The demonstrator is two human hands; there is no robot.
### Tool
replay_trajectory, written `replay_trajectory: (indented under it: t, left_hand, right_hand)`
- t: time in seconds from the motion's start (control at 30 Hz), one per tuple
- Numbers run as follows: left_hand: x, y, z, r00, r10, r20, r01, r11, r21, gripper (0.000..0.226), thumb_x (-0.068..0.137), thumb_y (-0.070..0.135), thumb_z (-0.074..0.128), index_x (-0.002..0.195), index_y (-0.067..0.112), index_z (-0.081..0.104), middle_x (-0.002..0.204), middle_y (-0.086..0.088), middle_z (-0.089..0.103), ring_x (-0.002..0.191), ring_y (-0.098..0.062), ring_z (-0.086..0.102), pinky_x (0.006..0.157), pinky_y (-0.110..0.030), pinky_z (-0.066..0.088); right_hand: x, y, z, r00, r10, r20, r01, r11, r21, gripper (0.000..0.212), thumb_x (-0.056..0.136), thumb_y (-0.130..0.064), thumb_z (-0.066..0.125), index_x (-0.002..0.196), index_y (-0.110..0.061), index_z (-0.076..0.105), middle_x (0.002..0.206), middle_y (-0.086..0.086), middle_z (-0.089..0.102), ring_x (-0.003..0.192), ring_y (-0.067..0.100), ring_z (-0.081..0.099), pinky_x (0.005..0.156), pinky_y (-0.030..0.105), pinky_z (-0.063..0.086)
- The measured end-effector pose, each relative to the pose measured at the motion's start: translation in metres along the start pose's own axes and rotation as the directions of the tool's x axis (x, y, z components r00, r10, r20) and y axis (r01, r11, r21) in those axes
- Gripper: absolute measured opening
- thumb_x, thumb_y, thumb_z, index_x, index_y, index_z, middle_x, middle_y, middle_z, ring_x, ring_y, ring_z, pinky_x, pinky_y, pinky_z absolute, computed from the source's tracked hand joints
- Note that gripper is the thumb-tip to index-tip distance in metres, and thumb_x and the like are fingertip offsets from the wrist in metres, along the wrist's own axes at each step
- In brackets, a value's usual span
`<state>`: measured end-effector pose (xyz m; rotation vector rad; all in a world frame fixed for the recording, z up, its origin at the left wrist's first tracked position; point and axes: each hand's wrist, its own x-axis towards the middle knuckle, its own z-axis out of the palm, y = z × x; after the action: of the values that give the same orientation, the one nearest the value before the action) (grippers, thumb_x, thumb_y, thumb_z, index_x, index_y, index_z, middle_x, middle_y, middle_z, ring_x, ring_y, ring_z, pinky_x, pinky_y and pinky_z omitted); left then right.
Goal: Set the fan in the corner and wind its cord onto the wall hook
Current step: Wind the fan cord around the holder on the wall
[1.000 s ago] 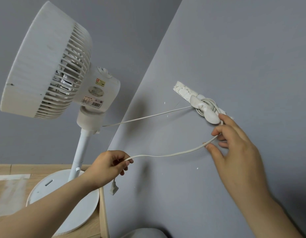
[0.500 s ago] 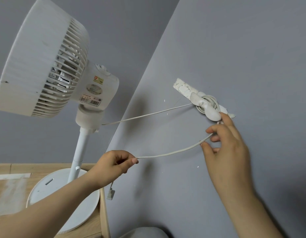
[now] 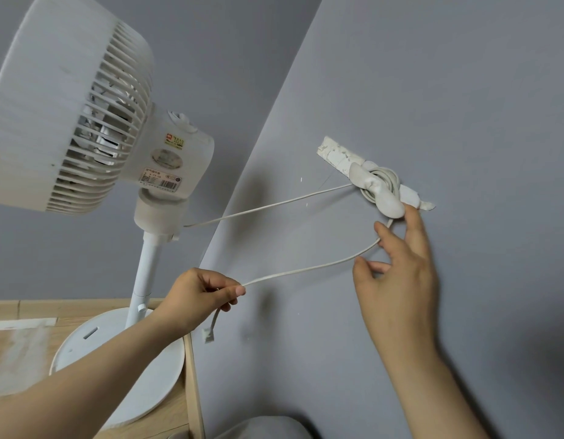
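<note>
A white pedestal fan (image 3: pixel 68 115) stands on its round base (image 3: pixel 93 340) on a wooden surface, in the corner of two grey walls. Its white cord (image 3: pixel 268 205) runs from the fan's neck to a white wall hook (image 3: pixel 374 188) on the right wall, where a few loops are wound. A slack length of cord (image 3: pixel 306 270) sags from the hook to my left hand (image 3: pixel 201 296), which pinches it near the end; the plug (image 3: pixel 208 334) dangles below. My right hand (image 3: pixel 397 274) is just under the hook with fingers spread, the cord passing across its fingers.
The wooden surface (image 3: pixel 27 343) has its right edge against the wall beside the fan base. A white taped strip (image 3: pixel 337 155) backs the hook on the wall. A rounded grey object (image 3: pixel 261 429) shows at the bottom edge.
My left hand has slid along the cord toward its end and risen slightly. My right hand's fingers have opened from around the cord below the hook.
</note>
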<state>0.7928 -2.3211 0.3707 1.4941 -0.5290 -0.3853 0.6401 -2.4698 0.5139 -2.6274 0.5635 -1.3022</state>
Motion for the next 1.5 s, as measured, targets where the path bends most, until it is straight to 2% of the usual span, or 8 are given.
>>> replay_trajectory:
  t: [0.17,0.33,0.43,0.53,0.7,0.83,0.97,1.5]
  left_hand:
    - [0.002,-0.003,-0.001,0.998,-0.028,-0.049,0.031,0.998,0.062,0.005,0.073,0.019,0.081,0.069,0.016,0.079,0.062,-0.006,0.071,0.055,-0.013,0.059,0.053,-0.015,0.048]
    - [0.005,-0.005,-0.003,0.992,-0.049,-0.119,0.061,0.993,0.1,0.008,0.072,0.023,0.081,0.066,0.019,0.078,0.052,0.001,0.067,0.057,-0.018,0.055,0.051,-0.016,0.044]
    - [0.005,-0.004,-0.004,0.988,-0.064,-0.139,0.078,0.992,0.103,0.01,0.073,0.024,0.081,0.067,0.016,0.077,0.049,0.003,0.064,0.052,-0.015,0.052,0.043,-0.008,0.039]
    - [0.004,-0.003,-0.004,0.987,-0.069,-0.147,0.087,0.989,0.12,0.012,0.074,0.026,0.08,0.069,0.016,0.077,0.049,0.005,0.064,0.039,-0.003,0.048,0.042,-0.009,0.039]
    - [0.003,-0.003,-0.006,0.986,-0.07,-0.154,0.091,0.986,0.138,0.012,0.074,0.029,0.08,0.07,0.018,0.077,0.057,0.001,0.067,0.045,-0.009,0.051,0.043,-0.011,0.04]
    - [0.002,-0.001,-0.007,0.981,-0.06,-0.183,0.086,0.986,0.14,0.014,0.074,0.031,0.08,0.064,0.021,0.075,0.055,0.003,0.066,0.045,-0.011,0.049,0.045,-0.013,0.039]
    - [-0.001,0.002,-0.009,0.972,-0.017,-0.234,0.055,0.986,0.156,0.017,0.075,0.032,0.078,0.063,0.022,0.073,0.052,0.006,0.065,0.05,-0.006,0.056,0.051,-0.015,0.04]
    - [-0.005,0.007,-0.016,0.979,0.135,-0.151,-0.136,0.991,0.004,0.013,0.083,0.02,0.071,0.072,0.015,0.074,0.064,-0.002,0.072,0.054,-0.009,0.064,0.058,-0.013,0.05]
  right_hand:
    - [-0.002,-0.002,0.005,1.0,-0.003,-0.006,0.004,0.996,0.089,0.049,0.077,0.003,0.066,0.125,-0.005,0.06,0.156,-0.01,0.02,0.089,0.021,0.069,0.07,-0.007,0.037]
    - [-0.011,-0.002,0.006,0.999,-0.044,-0.018,0.047,0.98,0.192,0.055,0.079,0.0,0.067,0.131,-0.014,0.055,0.154,-0.018,0.014,0.108,0.02,0.063,0.084,0.023,0.053]
    - [-0.02,-0.003,0.007,0.996,-0.064,-0.059,0.075,0.975,0.211,0.057,0.077,0.002,0.068,0.13,-0.017,0.055,0.149,-0.014,0.021,0.108,0.018,0.059,0.085,0.016,0.05]
    - [-0.029,-0.008,0.005,0.994,-0.058,-0.096,0.078,0.973,0.216,0.046,0.078,-0.002,0.065,0.12,-0.022,0.061,0.133,-0.01,0.039,0.099,0.009,0.058,0.083,0.027,0.053]
    - [-0.013,-0.024,0.007,0.954,-0.283,0.098,0.284,0.959,-0.002,0.032,0.077,-0.008,0.06,0.107,-0.02,0.066,0.111,-0.006,0.059,0.095,0.016,0.056,0.08,0.03,0.049]
    - [0.016,-0.041,0.016,0.944,-0.13,0.303,0.209,0.947,-0.244,0.036,0.083,-0.01,0.06,0.118,-0.019,0.063,0.119,-0.001,0.055,0.111,0.021,0.05,0.086,0.033,0.046]
    - [0.03,-0.051,0.029,0.867,-0.055,0.495,0.311,0.836,-0.452,0.032,0.083,-0.005,0.055,0.112,-0.017,0.063,0.117,0.004,0.055,0.112,0.026,0.05,0.083,0.032,0.045]
    - [0.096,-0.064,0.06,0.833,-0.231,0.502,0.51,0.673,-0.536,0.02,0.079,-0.001,0.064,0.091,-0.015,0.07,0.091,0.006,0.069,0.084,0.028,0.064,0.061,0.024,0.036]
